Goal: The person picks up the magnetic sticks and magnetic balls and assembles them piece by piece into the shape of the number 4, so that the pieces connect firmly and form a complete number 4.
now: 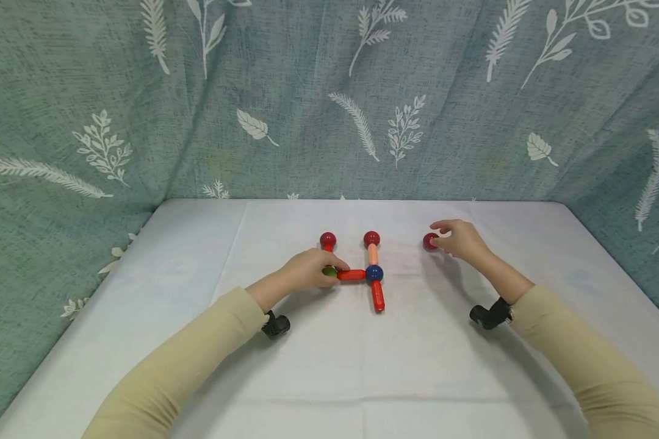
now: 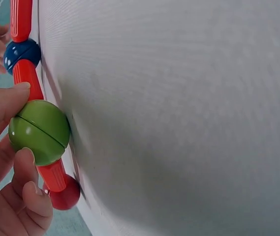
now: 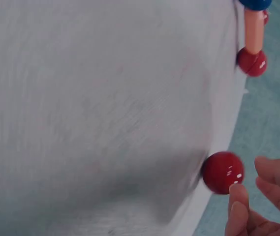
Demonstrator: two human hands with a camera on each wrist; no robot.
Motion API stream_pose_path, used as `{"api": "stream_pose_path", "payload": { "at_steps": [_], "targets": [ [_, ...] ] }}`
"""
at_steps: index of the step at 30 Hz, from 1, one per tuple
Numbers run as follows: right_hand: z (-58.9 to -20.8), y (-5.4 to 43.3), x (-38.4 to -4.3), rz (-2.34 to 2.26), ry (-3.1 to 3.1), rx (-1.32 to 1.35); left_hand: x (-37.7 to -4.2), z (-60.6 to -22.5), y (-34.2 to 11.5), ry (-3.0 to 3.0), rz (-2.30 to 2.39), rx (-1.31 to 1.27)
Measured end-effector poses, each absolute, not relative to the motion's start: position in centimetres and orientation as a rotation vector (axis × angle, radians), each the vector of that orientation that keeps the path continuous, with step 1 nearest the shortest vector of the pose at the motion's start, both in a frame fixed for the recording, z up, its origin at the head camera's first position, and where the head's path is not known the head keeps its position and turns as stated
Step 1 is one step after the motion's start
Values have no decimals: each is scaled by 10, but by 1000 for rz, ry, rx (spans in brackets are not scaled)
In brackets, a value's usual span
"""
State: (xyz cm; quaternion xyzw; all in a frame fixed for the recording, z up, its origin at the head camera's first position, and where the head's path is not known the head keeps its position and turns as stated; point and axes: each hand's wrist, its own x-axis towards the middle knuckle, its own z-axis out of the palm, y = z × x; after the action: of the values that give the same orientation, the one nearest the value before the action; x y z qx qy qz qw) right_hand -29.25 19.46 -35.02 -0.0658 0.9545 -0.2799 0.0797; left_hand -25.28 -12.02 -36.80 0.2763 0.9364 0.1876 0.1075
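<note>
My left hand point(image 1: 310, 268) holds a green ball point(image 2: 40, 132) with the fingers round it, its thumb on the red rod point(image 1: 354, 275) beside it. That rod joins the green ball to a blue ball point(image 1: 374, 273). From the blue ball a peach rod point(image 1: 373, 253) runs back to a red ball point(image 1: 371, 238), and another red rod point(image 1: 378, 297) points toward me. A short red rod links the green ball to a second red ball point(image 1: 327, 239). To the right, my right hand point(image 1: 461, 239) has loosely spread fingers around a separate red ball point(image 3: 222, 173), one fingertip right at its edge.
White cloth point(image 1: 307, 366) covers the table, with a far edge behind the balls. A green-blue curtain point(image 1: 307, 91) with white leaf prints hangs behind and at both sides. Black wrist cameras, left point(image 1: 276, 325) and right point(image 1: 490, 314), sit below the hands.
</note>
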Motion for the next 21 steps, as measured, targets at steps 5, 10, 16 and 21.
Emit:
{"api": "stream_pose_path", "payload": {
  "at_steps": [5,10,16,21],
  "targets": [
    [-356,196,-300,-780,2824,-191,-253,-368,-120,2755,547,794],
    [-362,196,-305,-805,2784,-172,-252,-368,-119,2756,548,784],
    [-364,195,-304,-861,2753,-132,-252,-368,-116,2764,550,720],
    [-365,193,-295,-900,2722,-163,-251,-366,-110,2775,537,646]
  ]
}}
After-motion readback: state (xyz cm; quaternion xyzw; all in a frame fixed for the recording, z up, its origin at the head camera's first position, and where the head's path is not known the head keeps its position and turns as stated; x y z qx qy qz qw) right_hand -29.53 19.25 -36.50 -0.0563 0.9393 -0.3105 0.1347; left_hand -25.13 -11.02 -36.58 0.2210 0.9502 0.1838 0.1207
